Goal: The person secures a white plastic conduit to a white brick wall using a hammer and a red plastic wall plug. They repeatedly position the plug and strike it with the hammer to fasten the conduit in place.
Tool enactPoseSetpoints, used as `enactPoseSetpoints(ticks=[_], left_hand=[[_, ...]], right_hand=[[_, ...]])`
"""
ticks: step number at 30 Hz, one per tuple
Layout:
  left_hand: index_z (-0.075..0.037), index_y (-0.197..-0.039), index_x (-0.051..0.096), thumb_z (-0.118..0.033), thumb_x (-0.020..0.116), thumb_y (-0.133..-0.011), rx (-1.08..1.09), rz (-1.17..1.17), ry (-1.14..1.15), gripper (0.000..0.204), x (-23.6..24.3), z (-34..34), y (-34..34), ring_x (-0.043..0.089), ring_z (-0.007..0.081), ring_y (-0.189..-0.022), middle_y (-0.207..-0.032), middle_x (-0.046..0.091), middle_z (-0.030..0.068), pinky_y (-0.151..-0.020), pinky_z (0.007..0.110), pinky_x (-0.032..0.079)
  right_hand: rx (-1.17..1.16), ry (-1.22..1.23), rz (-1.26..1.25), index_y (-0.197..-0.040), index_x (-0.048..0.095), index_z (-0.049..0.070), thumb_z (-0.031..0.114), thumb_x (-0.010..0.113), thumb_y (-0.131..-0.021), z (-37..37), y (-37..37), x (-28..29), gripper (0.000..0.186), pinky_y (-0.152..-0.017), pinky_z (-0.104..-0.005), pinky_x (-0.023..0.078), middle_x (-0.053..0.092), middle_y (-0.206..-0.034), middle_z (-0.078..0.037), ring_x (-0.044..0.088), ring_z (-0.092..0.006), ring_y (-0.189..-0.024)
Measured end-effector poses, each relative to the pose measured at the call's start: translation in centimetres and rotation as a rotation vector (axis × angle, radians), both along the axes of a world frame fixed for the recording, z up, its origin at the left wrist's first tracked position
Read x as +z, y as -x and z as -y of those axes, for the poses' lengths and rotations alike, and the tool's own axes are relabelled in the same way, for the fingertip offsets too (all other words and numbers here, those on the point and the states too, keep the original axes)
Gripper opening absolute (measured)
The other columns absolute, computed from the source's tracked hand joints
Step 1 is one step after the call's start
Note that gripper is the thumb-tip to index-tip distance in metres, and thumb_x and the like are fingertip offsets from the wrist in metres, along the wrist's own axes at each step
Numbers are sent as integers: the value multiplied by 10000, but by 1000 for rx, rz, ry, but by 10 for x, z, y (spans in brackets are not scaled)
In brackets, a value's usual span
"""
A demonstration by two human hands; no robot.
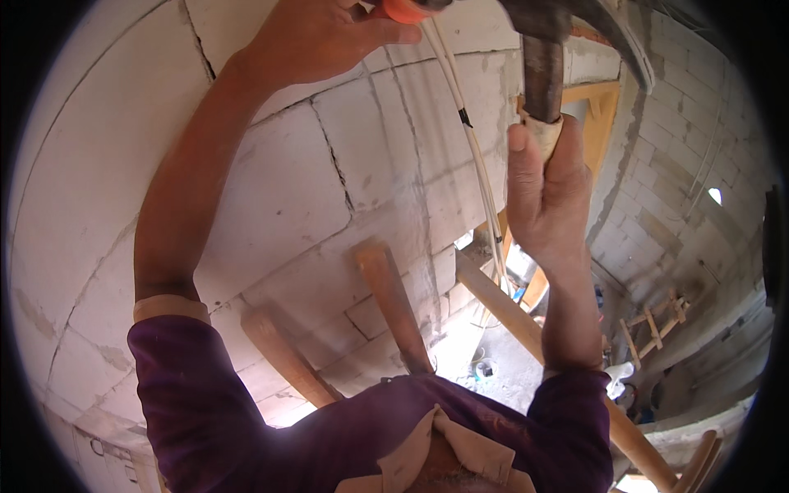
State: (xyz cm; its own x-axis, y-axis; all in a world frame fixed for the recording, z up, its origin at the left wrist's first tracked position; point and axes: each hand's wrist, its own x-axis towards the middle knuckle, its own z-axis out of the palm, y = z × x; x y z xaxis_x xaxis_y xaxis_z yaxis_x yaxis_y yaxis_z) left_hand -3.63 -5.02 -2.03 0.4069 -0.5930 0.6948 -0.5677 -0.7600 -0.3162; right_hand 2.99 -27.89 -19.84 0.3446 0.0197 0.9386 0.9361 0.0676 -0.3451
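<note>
My right hand (pixel 546 197) is wrapped round the handle of a claw hammer (pixel 542 82), held upright with its dark metal head at the upper edge. The hammer's curved claw reaches out to the right. Raised at the top, my left hand (pixel 329 41) has its fingers on an orange-red rounded thing (pixel 404 8), whose kind I cannot make out because the picture cuts it off. Pale cables (pixel 460 107), bound with black tape, hang from beside that thing down along the block wall (pixel 271 181), between my two hands.
Below me wooden posts (pixel 394 308) stand up near the wall, and a long wooden beam (pixel 501 304) slopes down to the right. An orange-brown wooden frame (pixel 604 123) lines an opening. Farther down are a bucket (pixel 486 368) on the floor and a small wooden ladder-like frame (pixel 655 329).
</note>
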Motion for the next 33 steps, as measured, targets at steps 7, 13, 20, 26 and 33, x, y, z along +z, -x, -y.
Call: enactPoseSetpoints(ticks=[7, 13, 20, 26, 33], left_hand=[[-4, -1106, 697, -120, 812, -845, 96, -36, -35, 308, -2, 7, 0, 709, 175, -814, -932, 738, 98, -752, 314, 573], [-33, -1174, 696, -97, 828, -818, 157, 4, -8, 385, -3, -2, 7, 702, 190, -860, -990, 740, 108, -791, 309, 571], [-30, -1159, 700, -89, 800, -852, 122, -36, -98, 329, -9, 5, 5, 685, 159, -871, -977, 739, 84, -808, 305, 563], [0, -1166, 686, -144, 747, -930, 214, 69, 548, 283, 41, -7, 10, 675, 130, -922, -1050, 737, 58, -842, 311, 561], [-7, -1051, 678, -80, 769, -900, -145, -137, 417, 191, 53, -13, -2, 687, 137, -819, -913, 701, 53, -738, 303, 583]], right_hand=[[259, -252, 125, -1102, 540, 29, 308, 552, -1070, -3, 1, 6, 280, -474, -275, 424, 594, -709, -43, 533, -101, -550], [276, -217, 4, -1146, 504, -30, 240, 547, -1069, 6, 4, 4, 284, -535, -269, 388, 592, -712, -47, 558, -120, -582], [61, 184, -115, -1205, 489, -15, 220, 565, -1044, 19, 1, -9, 295, -545, -340, 452, 585, -657, -84, 603, -136, -604], [372, -260, -178, -1101, 490, 11, 232, 463, -1103, 37, 11, -36, 223, -453, -204, 325, 486, -645, 21, 428, -40, -491], [357, -231, -324, -1125, 500, 7, 244, 463, -1104, 42, 13, -56, 241, -448, -202, 324, 501, -649, 15, 437, -39, -482]])
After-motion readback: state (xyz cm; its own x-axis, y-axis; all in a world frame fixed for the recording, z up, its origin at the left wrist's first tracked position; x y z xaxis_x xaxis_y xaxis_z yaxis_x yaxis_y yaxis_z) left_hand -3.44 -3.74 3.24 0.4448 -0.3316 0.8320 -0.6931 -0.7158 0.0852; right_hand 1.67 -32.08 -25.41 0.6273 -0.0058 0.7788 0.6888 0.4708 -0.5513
